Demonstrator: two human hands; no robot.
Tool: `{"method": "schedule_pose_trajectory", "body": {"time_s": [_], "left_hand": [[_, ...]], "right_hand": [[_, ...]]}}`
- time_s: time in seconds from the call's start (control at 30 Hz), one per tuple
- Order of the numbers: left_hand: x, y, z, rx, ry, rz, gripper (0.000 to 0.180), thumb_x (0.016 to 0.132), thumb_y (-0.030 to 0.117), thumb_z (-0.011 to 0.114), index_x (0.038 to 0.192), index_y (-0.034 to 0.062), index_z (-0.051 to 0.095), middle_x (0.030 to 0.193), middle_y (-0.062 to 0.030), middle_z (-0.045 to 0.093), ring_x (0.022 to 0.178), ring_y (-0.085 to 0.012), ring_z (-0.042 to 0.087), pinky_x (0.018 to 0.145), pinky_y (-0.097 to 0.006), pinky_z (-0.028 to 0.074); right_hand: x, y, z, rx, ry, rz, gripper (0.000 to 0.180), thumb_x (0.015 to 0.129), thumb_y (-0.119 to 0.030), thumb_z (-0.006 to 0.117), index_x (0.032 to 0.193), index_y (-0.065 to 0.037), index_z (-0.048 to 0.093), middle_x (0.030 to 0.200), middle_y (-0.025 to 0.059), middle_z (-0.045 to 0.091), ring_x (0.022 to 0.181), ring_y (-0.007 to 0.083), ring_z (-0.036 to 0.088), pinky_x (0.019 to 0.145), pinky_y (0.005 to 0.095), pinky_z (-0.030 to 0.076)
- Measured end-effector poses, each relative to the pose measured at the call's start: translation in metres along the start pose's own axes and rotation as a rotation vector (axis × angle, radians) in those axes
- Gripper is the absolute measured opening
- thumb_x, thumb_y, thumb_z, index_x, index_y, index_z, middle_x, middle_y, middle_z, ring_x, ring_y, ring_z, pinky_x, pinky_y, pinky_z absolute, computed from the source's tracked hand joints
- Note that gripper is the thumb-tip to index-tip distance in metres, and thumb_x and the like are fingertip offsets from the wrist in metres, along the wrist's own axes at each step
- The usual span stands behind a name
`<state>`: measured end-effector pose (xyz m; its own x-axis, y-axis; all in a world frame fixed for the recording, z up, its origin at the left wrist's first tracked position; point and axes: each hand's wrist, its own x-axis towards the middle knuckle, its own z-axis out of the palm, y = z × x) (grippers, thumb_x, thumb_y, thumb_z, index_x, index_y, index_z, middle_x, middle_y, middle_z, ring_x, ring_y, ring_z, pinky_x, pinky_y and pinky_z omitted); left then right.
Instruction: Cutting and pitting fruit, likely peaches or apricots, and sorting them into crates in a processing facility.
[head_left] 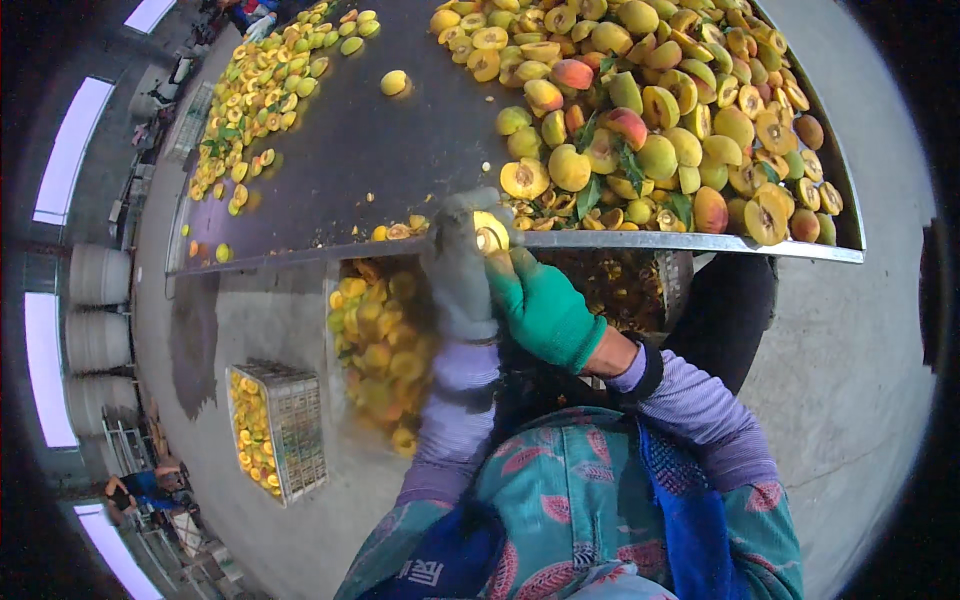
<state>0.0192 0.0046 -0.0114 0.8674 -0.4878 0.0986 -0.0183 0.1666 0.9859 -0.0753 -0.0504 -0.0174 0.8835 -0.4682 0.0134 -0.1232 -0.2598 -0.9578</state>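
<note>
Right now both gloved hands, left hand and right hand, clench one peach at the counter edge; a big heap waits uncut, halves fill the crate.

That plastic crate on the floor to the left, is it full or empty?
Partly full: the crate holds yellow fruit halves along its left side, while its right side shows bare grid.

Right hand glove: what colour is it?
Green, on the right hand holding a yellow fruit; head view.
</note>
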Motion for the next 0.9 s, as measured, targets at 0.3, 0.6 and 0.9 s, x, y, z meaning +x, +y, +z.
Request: {"method": "schedule_pose_trajectory", "body": {"time_s": [0.3, 0.6, 0.9], "left_hand": [[0.005, 0.013, 0.000, 0.405, -0.214, 0.169, 0.038, 0.090, 0.037, 0.040, 0.096, 0.0037, 0.059, 0.078, -0.0109, 0.064, 0.063, -0.0192, 0.062, 0.060, -0.029, 0.050], [0.023, 0.025, 0.011, 0.587, -0.283, 0.170, 0.026, 0.089, 0.020, 0.043, 0.093, 0.0034, 0.062, 0.082, -0.0105, 0.066, 0.070, -0.0196, 0.064, 0.061, -0.030, 0.050], [0.031, 0.006, 0.000, 0.629, -0.513, 0.444, 0.030, 0.079, 0.011, 0.059, 0.108, 0.0041, 0.056, 0.087, -0.0136, 0.060, 0.073, -0.0297, 0.057, 0.061, -0.036, 0.048]], "right_hand": [[-0.003, 0.007, 0.001, 0.211, -0.107, 0.027, 0.039, 0.095, -0.034, 0.034, 0.092, 0.002, 0.051, 0.068, 0.0272, 0.056, 0.066, 0.0442, 0.056, 0.058, 0.0498, 0.044], [0.001, 0.007, -0.008, 0.537, -0.287, 0.168, 0.021, 0.084, -0.015, 0.050, 0.098, 0.000, 0.045, 0.066, 0.0172, 0.055, 0.059, 0.0303, 0.059, 0.049, 0.0409, 0.045], [-0.007, -0.002, -0.011, 1.865, -0.655, 0.497, 0.035, 0.091, -0.049, 0.040, 0.078, -0.018, 0.049, 0.053, -0.0052, 0.036, 0.044, 0.0128, 0.033, 0.041, 0.0254, 0.026]]}}
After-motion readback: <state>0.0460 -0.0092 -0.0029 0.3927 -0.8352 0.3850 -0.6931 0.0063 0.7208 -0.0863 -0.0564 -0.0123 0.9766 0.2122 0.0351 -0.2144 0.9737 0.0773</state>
